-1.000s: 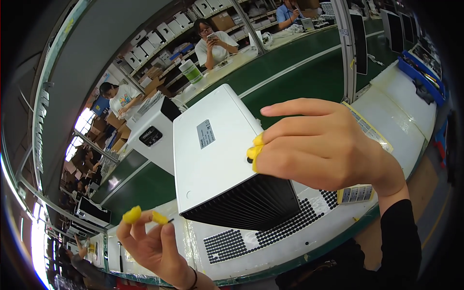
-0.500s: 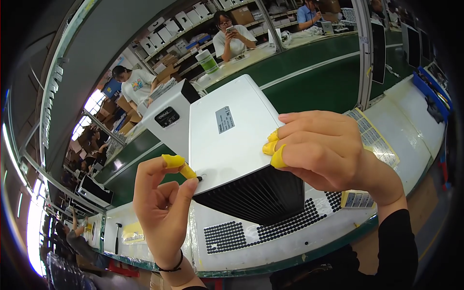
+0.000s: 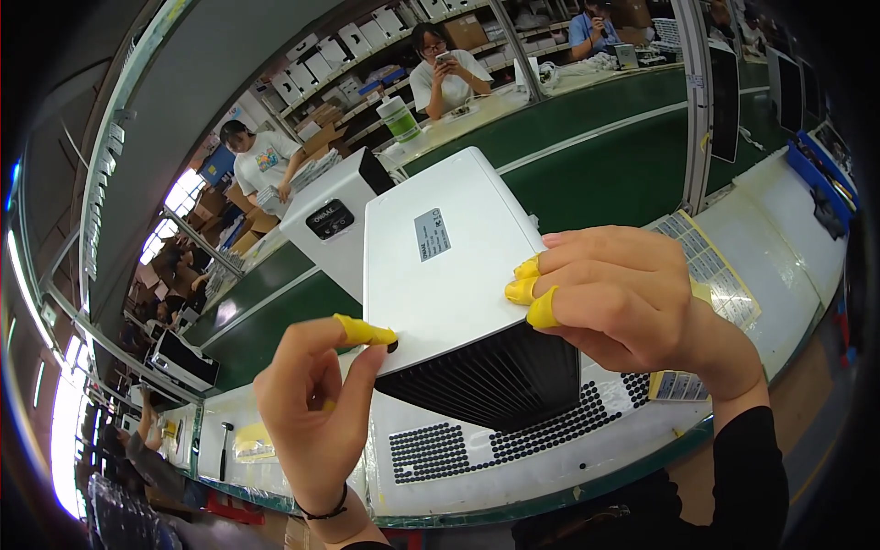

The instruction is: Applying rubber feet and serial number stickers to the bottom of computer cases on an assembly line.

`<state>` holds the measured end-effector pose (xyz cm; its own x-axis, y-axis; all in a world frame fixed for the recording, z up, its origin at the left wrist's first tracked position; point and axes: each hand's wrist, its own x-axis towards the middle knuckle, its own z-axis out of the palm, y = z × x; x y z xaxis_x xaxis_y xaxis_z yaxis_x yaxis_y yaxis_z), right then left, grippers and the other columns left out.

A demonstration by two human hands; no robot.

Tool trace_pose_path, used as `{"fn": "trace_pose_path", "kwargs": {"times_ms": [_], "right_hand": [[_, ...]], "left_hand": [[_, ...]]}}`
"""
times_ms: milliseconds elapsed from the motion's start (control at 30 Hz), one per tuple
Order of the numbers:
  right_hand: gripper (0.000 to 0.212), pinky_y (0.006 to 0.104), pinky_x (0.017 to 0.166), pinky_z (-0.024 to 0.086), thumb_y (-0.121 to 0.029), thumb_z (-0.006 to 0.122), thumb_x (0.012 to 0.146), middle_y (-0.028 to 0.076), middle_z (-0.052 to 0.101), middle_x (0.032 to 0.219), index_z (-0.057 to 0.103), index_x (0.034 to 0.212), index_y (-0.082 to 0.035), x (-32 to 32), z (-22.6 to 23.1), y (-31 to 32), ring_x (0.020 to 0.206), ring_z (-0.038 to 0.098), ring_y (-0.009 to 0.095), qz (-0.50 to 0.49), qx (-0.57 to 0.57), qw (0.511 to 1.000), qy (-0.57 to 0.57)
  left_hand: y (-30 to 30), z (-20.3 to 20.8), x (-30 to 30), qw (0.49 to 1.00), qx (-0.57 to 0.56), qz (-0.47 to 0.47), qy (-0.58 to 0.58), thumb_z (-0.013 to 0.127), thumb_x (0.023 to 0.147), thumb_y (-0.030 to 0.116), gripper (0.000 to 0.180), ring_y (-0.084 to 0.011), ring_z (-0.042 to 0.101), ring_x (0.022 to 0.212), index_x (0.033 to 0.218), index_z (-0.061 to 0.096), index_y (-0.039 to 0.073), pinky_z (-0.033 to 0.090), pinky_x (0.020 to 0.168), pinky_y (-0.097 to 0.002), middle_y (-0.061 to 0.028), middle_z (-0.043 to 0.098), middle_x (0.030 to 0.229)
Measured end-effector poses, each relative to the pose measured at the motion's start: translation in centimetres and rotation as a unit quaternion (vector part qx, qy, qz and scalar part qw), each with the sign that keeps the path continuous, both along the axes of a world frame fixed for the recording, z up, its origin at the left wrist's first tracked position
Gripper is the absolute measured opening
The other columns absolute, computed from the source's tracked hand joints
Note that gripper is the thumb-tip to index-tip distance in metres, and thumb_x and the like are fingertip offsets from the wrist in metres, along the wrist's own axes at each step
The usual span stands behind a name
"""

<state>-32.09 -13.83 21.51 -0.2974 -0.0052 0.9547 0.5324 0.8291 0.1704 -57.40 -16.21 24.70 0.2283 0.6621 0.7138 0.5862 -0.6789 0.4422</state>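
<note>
A white box-shaped device (image 3: 458,307) with a ribbed black end (image 3: 486,380) is tilted in front of me. On its white face sits a grey label (image 3: 432,234). My right hand (image 3: 623,289), with yellow finger cots, grips the near right edge; its thumb is mostly hidden. At the near left corner, my left hand (image 3: 316,394) pinches a small round black pad (image 3: 392,347) between thumb and a yellow-covered index finger, right against the white face. Below the device lies a sheet of black round pads (image 3: 427,451) on the bench.
A second white device (image 3: 312,234) with a black panel stands behind on the left. Yellow-edged label sheets (image 3: 715,275) lie at the right, near a blue tray (image 3: 816,174). A metal post (image 3: 698,110) rises beyond the bench. Several people are across the green conveyor (image 3: 596,170).
My left index finger has straightened and come over the black pad at the corner. The device sits slightly lower and further right in view. My right hand keeps its hold.
</note>
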Motion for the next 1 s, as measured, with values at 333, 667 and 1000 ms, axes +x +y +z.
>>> {"fn": "trace_pose_path", "kwargs": {"times_ms": [333, 667, 1000], "right_hand": [[0.02, 0.0299, 0.085, 0.049, -0.012, 0.064, 0.087, 0.011, 0.065, 0.096, 0.058, 0.099, 0.002, 2.0, 4.1, 8.1, 0.094, 0.063, 0.018, 0.035, -0.312, 0.948, 0.059], [0.022, 0.0338, 0.084, 0.046, -0.021, 0.066, 0.084, 0.011, 0.066, 0.093, 0.061, 0.093, -0.001, 2.0, 4.5, 14.4, 0.092, 0.062, 0.022, -0.007, -0.403, 0.915, -0.024], [0.016, 0.0363, 0.085, 0.046, -0.02, 0.059, 0.089, 0.009, 0.064, 0.097, 0.064, 0.092, -0.005, 2.9, 5.9, 12.5, 0.093, 0.061, 0.027, -0.076, -0.319, 0.931, -0.158]], "left_hand": [[-0.7, -3.8, -0.6, 0.942, 0.303, 0.092, 0.116, 0.061, 0.09, 0.003, 0.021, -0.0039, 0.041, 0.05, 0.109, 0.058, -0.004, 0.031, 0.046, -0.0161, -0.0184, 0.068, 0.099], [1.6, -4.3, -1.3, 0.935, 0.137, 0.027, -0.326, 0.045, 0.099, 0.018, 0.019, -0.0044, 0.034, 0.055, 0.105, 0.051, 0.0, 0.024, 0.05, -0.0154, -0.0043, 0.051, 0.081], [6.2, -2.5, -0.3, 0.908, 0.031, -0.127, -0.398, 0.055, 0.087, -0.003, 0.039, -0.0113, 0.047, 0.083, 0.124, 0.042, 0.003, 0.041, 0.076, -0.0215, -0.0035, 0.045, 0.103]]}}
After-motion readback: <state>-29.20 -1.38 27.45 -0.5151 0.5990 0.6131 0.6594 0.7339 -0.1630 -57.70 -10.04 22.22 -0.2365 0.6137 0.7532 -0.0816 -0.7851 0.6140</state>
